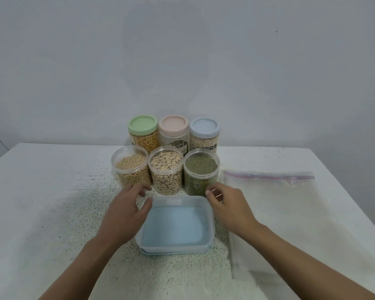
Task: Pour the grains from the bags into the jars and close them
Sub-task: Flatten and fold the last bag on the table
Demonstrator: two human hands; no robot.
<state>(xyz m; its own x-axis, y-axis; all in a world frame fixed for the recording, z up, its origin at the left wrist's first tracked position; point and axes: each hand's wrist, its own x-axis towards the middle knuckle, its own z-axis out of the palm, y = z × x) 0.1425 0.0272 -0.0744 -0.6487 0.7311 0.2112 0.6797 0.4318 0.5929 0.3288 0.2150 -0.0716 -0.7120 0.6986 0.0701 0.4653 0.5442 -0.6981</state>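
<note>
**A:** Starting from the head view with the left hand [126, 213]: how wide?

**B:** Half open. Loosely curled over the far left corner of the clear rectangular container [175, 228], thumb low beside the rim. Impossible to tell whether touching the plastic or just above it. Nothing pinched, nothing wrapped.

**A:** And the right hand [230, 211]?

**B:** Narrower. Hooked in toward the palm, thumb tip close to the forefinger, nothing visible between them. Poised at the container's far right corner, just in front of the mung bean jar [200, 172]. Contact with either: cannot tell.

**A:** Then the jars?

**B:** Six on the speckled white table [41, 202], in two rows just beyond the container. Front row lidless and well filled: soybean jar [131, 169] at left, black-eyed pea jar [166, 169] in the middle, mung bean jar at right. Back row capped: green-lidded jar [143, 133] of yellow corn kernels, pink-lidded jar [173, 131] looking mostly clear inside, blue-lidded jar [204, 133] of pale grain.

**A:** The bags?

**B:** Clear zip bags [275, 204], lying flat to the right of container and jars, near corner hidden by the right forearm. Empty-looking, with a pink-purple seal strip along the far edge.

**A:** The container itself?

**B:** Set between both hands, blue showing through its floor, a blue edge peeking out beneath its near side.
</note>
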